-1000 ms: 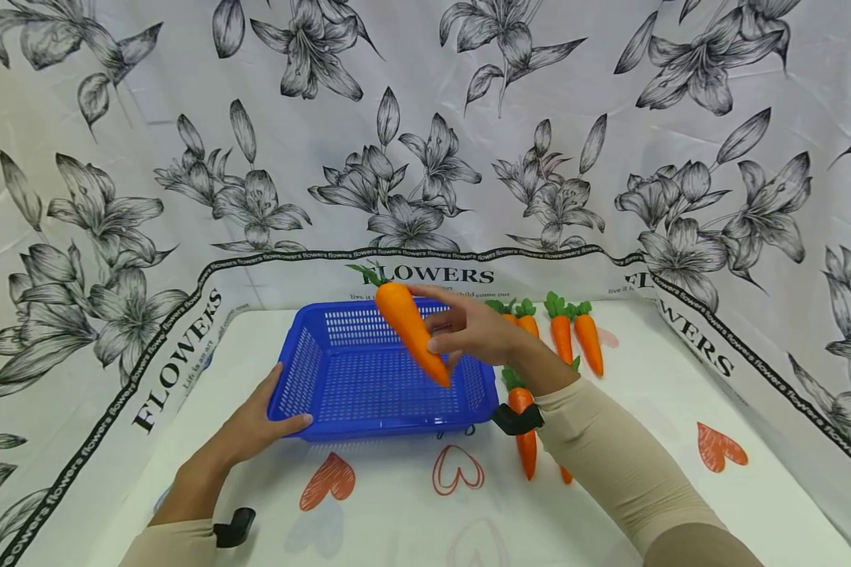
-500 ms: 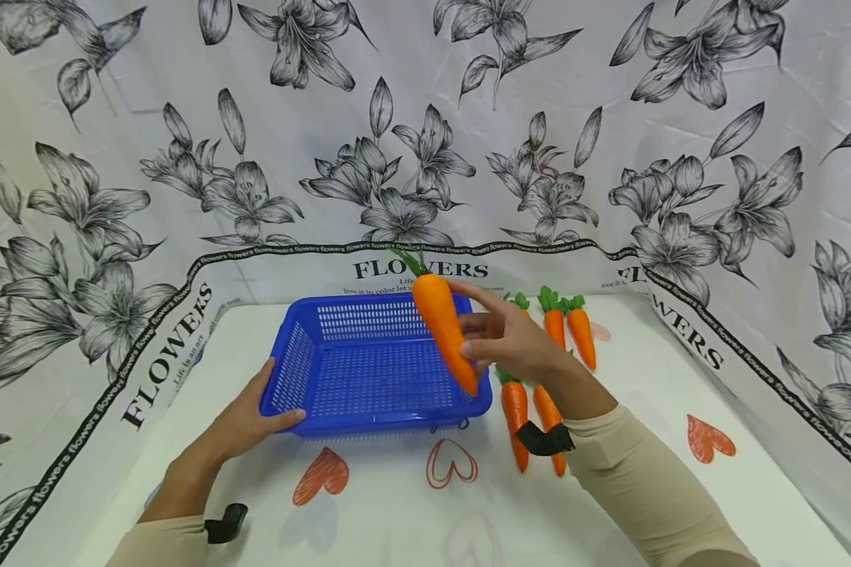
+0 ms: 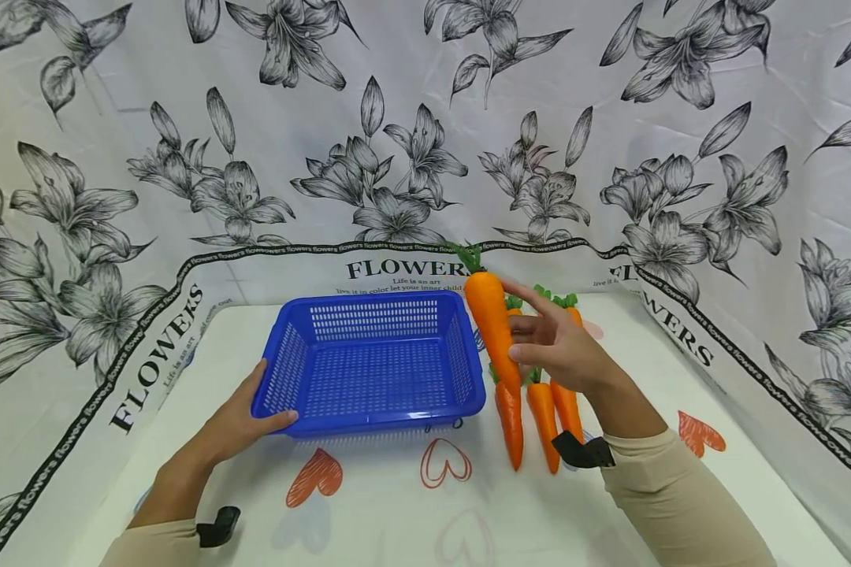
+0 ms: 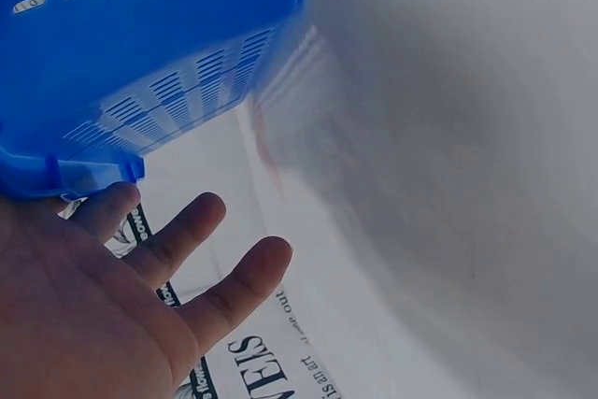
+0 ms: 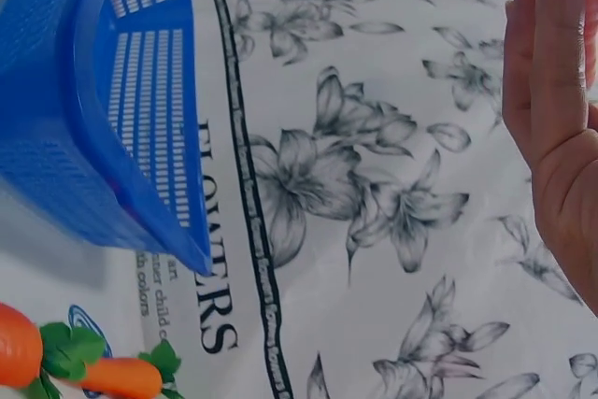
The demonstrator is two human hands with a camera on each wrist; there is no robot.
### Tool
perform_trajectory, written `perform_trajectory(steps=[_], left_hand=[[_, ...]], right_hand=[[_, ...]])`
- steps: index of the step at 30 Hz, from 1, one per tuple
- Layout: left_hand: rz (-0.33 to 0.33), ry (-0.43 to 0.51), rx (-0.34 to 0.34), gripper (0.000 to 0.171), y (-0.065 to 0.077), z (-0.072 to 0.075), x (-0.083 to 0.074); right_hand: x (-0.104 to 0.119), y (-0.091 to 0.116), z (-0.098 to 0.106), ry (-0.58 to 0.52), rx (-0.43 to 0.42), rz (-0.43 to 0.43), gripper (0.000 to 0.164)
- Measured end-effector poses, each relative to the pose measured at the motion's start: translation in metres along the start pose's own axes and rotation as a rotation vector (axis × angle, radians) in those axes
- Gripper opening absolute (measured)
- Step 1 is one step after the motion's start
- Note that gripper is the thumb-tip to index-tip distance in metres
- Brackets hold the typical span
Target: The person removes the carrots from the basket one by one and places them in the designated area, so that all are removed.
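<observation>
In the head view, my right hand pinches an orange toy carrot by its side, between thumb and fingers. Green leaves point up and the tip points down, just right of the basket's right rim. Only a reddish sliver of that carrot shows in the right wrist view. At its near left corner, a blue plastic basket is gripped by my left hand, thumb over the front rim. Three fingers of this hand extend away from the basket wall in the left wrist view. Nothing lies inside the basket.
Several carrots lie right of the basket, including a front-left one and one beside it; my right hand partly hides others behind. A white heart-patterned tabletop lies beneath. Floral cloth hangs behind and along the sides.
My right hand has carried the carrot rightward, from over the basket to beyond its right rim. The left hand keeps its hold on the basket. The head view has shifted slightly.
</observation>
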State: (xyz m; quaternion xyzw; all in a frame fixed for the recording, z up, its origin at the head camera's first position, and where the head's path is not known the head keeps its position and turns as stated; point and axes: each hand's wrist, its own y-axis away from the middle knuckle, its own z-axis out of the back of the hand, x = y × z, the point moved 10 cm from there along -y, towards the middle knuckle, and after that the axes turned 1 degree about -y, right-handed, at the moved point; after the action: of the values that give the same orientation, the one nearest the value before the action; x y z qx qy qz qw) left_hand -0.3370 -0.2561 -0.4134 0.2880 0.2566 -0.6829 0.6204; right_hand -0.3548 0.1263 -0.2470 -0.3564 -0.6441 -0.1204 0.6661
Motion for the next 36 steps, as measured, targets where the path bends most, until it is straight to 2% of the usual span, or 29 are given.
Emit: perform_trajectory(steps=[7, 15, 29, 36], left_hand=[[0.006, -0.002, 0.0, 0.102, 0.0, 0.0, 0.001], [0.002, -0.01, 0.002, 0.102, -0.001, -0.001, 0.003], [0.006, -0.016, 0.0, 0.102, 0.0, -0.001, 0.003], [0.004, -0.022, -0.004, 0.103, -0.001, 0.001, 0.002]], right_hand=[[0.013, 0.024, 0.017, 0.045, -0.043, 0.054, 0.074], [0.026, 0.049, 0.036, 0.002, -0.052, 0.13, 0.073], [0.029, 0.081, 0.066, 0.084, -0.176, 0.124, 0.074], [0.029, 0.099, 0.084, 0.087, -0.253, 0.114, 0.075]])
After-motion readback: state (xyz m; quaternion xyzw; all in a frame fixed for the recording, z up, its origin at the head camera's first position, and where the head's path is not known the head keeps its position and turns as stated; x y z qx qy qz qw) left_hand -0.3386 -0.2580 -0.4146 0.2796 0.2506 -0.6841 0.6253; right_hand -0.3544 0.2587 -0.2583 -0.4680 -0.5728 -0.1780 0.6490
